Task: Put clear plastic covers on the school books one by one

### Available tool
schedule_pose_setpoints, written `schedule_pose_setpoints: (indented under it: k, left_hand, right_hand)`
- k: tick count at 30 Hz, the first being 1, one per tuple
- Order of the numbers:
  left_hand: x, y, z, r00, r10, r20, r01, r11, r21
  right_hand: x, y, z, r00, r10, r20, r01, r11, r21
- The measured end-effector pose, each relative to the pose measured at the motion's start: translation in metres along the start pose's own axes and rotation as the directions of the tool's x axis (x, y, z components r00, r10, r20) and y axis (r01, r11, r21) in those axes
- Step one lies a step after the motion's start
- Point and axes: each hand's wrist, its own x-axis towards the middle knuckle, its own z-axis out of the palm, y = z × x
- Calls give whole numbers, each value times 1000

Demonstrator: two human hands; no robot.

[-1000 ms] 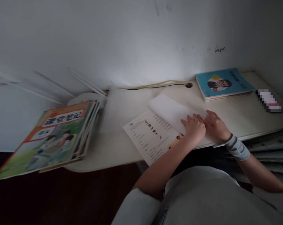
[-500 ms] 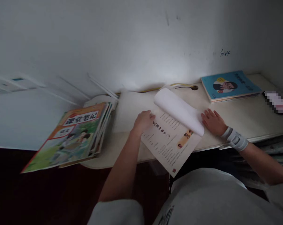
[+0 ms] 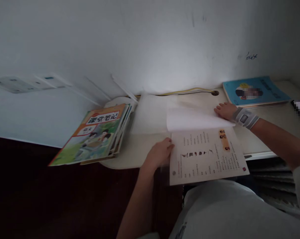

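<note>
On the pale desk (image 3: 262,139) in front of me lies a printed sheet (image 3: 206,157), and its near edge sticks out over the desk's edge toward my lap. My left hand (image 3: 159,153) pinches the left edge of that sheet, thumb on top and fingers curled under, so it is closed on the paper. My right hand (image 3: 224,110) lies flat with the fingers loose, pressing down the far corner of a folded-over white page (image 3: 192,118), which bends back over the top part of the printed sheet. I have a grey wristband (image 3: 246,118) on that arm.

I think I am in the middle of folding or turning this paper. The next move needs both hands to work together: the left one keeps the edge steady while the right one smooths the bend, so the edges meet neatly.

To the left, a stack of books (image 3: 97,136) hangs partly off the desk. A blue book (image 3: 257,92) lies at the far right, near the wall.
</note>
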Motion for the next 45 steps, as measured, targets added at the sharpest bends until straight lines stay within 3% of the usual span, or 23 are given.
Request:
schedule_pose_setpoints:
  k: [2, 4, 5, 7, 8, 9, 11, 13, 15, 19, 27, 36, 40, 45]
  left_hand:
    - [-3, 8, -10, 977, -55, -205, 58, 998, 10]
    - [1, 30, -19, 881, 18, -472, 5, 999, 48]
    - [5, 47, -21, 824, 135, -550, -94, 990, 102]
    - [17, 86, -19, 750, 443, -492, -358, 896, 262]
    - [24, 106, -16, 720, 580, -381, -483, 813, 326]
    - [33, 124, -11, 717, 638, -281, -543, 764, 350]
    - [52, 151, -4, 776, 614, -146, -543, 767, 342]
    - [69, 161, -1, 832, 551, -59, -509, 802, 314]
    - [82, 159, 0, 847, 531, 28, -519, 812, 267]
    - [90, 149, 0, 835, 534, 130, -550, 812, 196]
    - [86, 142, -9, 870, 461, 176, -486, 862, 144]
    - [87, 134, -7, 887, 433, 163, -455, 879, 143]
    - [101, 134, -23, 858, 460, 228, -494, 861, 120]
    - [120, 145, -45, 799, 509, 322, -582, 790, 195]
  right_hand:
    - [4, 2, -2, 1000, 11, 26, -11, 1000, 16]
    - [6, 1, -4, 999, 35, 33, -36, 999, 33]
    - [7, -1, -5, 998, 51, 31, -52, 998, 43]
    - [7, -4, -8, 996, 82, 26, -84, 994, 74]
    - [8, -6, -10, 995, 92, 27, -94, 991, 99]
    - [8, -7, -11, 995, 96, 32, -100, 987, 125]
    - [9, -8, -14, 995, 92, 49, -99, 981, 168]
    - [9, -8, -15, 995, 74, 64, -85, 978, 191]
    - [9, -7, -17, 996, 52, 72, -66, 976, 206]
    - [11, -3, -17, 997, 33, 75, -49, 973, 227]
    - [21, 13, -7, 993, 103, 66, -113, 976, 186]
    - [10, -1, -9, 985, 171, -28, -164, 974, 156]
    - [2, -16, -7, 976, 166, -139, -155, 984, 82]
    - [-2, -24, -21, 993, 114, -20, -111, 988, 110]
